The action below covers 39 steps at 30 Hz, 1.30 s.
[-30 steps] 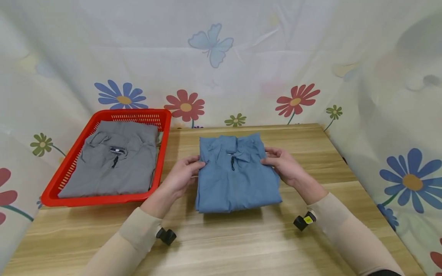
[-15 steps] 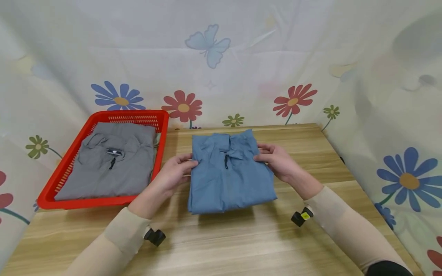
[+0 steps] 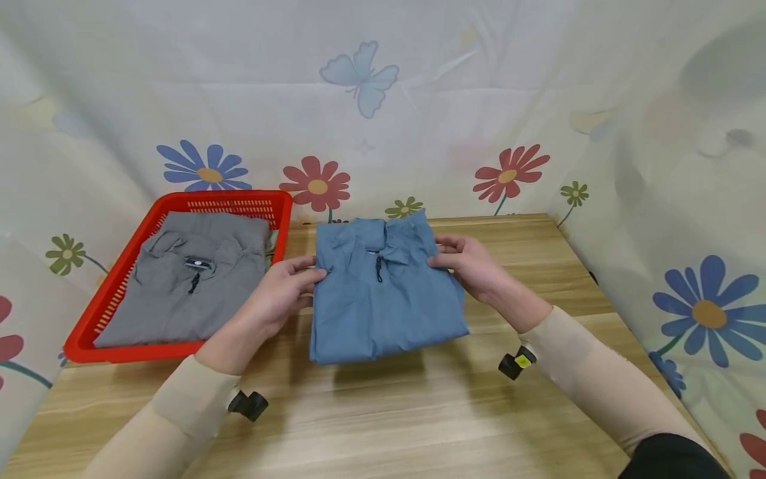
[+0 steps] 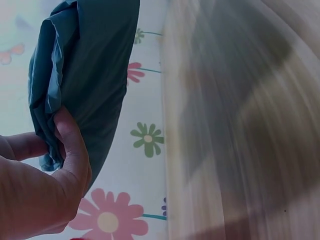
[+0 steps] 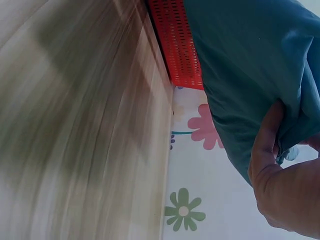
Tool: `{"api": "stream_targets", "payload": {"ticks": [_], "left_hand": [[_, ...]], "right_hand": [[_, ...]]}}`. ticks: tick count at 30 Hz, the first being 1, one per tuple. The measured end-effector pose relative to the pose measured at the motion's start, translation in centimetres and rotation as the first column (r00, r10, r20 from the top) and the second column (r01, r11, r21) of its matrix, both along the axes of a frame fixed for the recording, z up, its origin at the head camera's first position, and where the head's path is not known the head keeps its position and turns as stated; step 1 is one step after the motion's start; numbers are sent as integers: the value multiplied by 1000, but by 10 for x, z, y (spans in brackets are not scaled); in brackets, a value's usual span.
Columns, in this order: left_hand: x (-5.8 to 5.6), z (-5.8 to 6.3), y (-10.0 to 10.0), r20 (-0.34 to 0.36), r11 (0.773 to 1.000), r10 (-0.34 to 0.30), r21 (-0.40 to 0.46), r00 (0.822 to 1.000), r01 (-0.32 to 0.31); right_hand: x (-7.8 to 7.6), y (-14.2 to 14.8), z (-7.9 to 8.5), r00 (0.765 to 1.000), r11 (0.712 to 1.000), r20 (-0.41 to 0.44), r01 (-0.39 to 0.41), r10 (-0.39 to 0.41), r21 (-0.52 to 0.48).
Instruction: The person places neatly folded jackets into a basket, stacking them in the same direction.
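Observation:
A folded blue jacket (image 3: 389, 299) with a collar and a black zip pull hangs above the wooden table, its shadow beneath it. My left hand (image 3: 278, 293) pinches its left edge, thumb on top and fingers below; the left wrist view shows the folded layers between thumb and fingers (image 4: 75, 145). On the opposite edge my right hand (image 3: 473, 266) pinches the cloth the same way, seen close in the right wrist view. To the left, a folded grey jacket (image 3: 185, 293) lies in a red plastic basket (image 3: 197, 347).
The basket stands on the left part of the wooden table (image 3: 383, 426), close to my left forearm. Behind the table and along its sides hangs a white sheet (image 3: 239, 86) printed with flowers. A bit of greenish cloth (image 3: 272, 243) shows at the basket's right inner side.
Both hands have carried the blue jacket leftward and upward, closer to the basket. The grip on each edge looks the same. The grey jacket and basket stay put as the view shifts slightly.

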<state>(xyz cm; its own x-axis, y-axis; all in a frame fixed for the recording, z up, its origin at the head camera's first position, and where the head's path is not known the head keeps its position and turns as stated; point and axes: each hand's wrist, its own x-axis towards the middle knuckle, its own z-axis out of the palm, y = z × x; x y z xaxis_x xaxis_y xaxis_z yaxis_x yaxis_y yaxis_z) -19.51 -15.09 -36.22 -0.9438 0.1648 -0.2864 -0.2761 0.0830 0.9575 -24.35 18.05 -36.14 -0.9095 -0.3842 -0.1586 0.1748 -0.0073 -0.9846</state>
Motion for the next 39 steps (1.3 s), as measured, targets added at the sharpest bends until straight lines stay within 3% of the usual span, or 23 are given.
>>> {"api": "stream_targets", "payload": {"ticks": [13, 23, 29, 39], "left_hand": [[-5, 10, -24, -21, 996, 13, -93, 1000, -15], [-8, 15, -47, -49, 988, 30, -148, 998, -37], [-12, 18, -66, -71, 971, -13, -240, 997, -4], [-20, 25, -96, -74, 952, -64, -303, 995, 39]], "right_hand": [[-9, -26, 11, 999, 999, -24, -24, 24, 27], [-15, -51, 10, 999, 997, -20, -27, 29, 69], [-14, -68, 9, 999, 994, -46, -22, 27, 107], [-14, -90, 14, 997, 995, -66, -27, 34, 95]]}}
